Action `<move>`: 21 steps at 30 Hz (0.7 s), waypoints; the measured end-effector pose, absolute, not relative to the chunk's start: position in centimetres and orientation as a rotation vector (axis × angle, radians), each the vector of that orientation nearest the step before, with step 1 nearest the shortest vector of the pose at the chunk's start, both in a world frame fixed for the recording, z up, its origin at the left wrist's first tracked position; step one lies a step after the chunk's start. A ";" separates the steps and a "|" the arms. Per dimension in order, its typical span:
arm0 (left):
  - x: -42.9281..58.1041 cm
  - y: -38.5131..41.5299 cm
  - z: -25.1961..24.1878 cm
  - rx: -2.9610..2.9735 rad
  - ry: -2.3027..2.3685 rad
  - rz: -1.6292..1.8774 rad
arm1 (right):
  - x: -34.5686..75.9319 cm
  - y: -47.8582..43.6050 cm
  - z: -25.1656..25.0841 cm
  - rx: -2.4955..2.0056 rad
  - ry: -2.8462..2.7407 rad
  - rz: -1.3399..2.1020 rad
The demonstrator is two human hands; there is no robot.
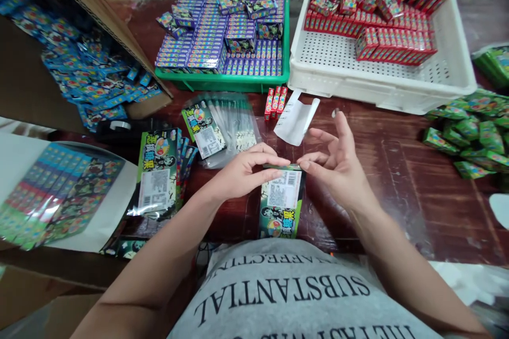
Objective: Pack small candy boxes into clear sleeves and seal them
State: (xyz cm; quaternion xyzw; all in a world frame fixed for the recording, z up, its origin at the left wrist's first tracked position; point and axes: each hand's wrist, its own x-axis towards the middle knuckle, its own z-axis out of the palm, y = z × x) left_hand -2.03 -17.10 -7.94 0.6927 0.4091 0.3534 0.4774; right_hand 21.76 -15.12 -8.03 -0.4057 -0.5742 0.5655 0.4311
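A clear printed packet (281, 201) with a white barcode label and green cartoon print hangs just above the dark wooden table (401, 169) in front of me. My left hand (242, 169) pinches its top edge from the left with curled fingers. My right hand (338, 161) pinches the same edge from the right with thumb and forefinger, its other fingers spread upward. Three small red boxes (275, 101) and a white strip of backing paper (296, 116) lie just beyond my hands.
A green tray (226, 82) holds several blue boxes; a white perforated crate (382, 82) holds red ones. Empty packets (222, 127) and filled packets (159, 175) lie left. A cardboard box (79, 63) of blue packs, green boxes (473, 132) at right, packs on white paper (59, 190).
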 end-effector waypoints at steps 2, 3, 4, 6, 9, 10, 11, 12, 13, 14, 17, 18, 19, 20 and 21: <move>-1.9 -17.4 -8.2 1.611 1.032 0.894 | 21.7 -15.9 -7.6 -1.026 -1.484 1.354; -1.8 -17.5 -8.4 1.561 1.047 0.920 | 21.8 -16.5 -7.3 -1.031 -1.525 1.318; -1.7 -17.7 -8.5 1.520 1.058 0.944 | 22.0 -16.9 -7.1 -1.033 -1.569 1.286; -1.4 -17.9 -8.4 1.513 1.082 0.978 | 22.5 -17.4 -6.6 -1.025 -1.635 1.240; -0.9 -18.0 -7.9 1.661 1.134 0.954 | 23.2 -16.5 -5.4 -1.027 -1.610 1.220; -0.7 -18.0 -7.7 1.710 1.147 0.935 | 23.4 -15.8 -4.8 -1.039 -1.574 1.236; -0.6 -18.0 -7.4 1.745 1.156 0.919 | 23.4 -15.1 -4.2 -1.056 -1.539 1.279; -0.5 -17.9 -7.2 1.766 1.162 0.904 | 23.4 -14.3 -3.7 -1.076 -1.510 1.354; -0.4 -17.9 -7.1 1.773 1.167 0.894 | 23.2 -13.7 -3.2 -1.098 -1.489 1.454; -0.3 -17.9 -7.0 1.770 1.175 0.888 | 22.9 -13.1 -2.9 -1.116 -1.473 1.566; -0.1 -18.0 -7.1 1.746 1.212 0.879 | 21.7 -12.6 -3.0 -1.145 -1.426 1.814; -0.1 -18.1 -7.2 1.733 1.226 0.879 | 21.3 -12.7 -3.3 -1.150 -1.404 1.838; -0.1 -18.2 -7.4 1.717 1.241 0.880 | 20.9 -12.9 -3.7 -1.154 -1.386 1.840; -0.1 -18.2 -7.6 1.694 1.255 0.881 | 20.6 -13.1 -4.2 -1.161 -1.375 1.830; -0.1 -18.3 -7.8 1.666 1.266 0.881 | 20.4 -13.5 -4.7 -1.171 -1.375 1.810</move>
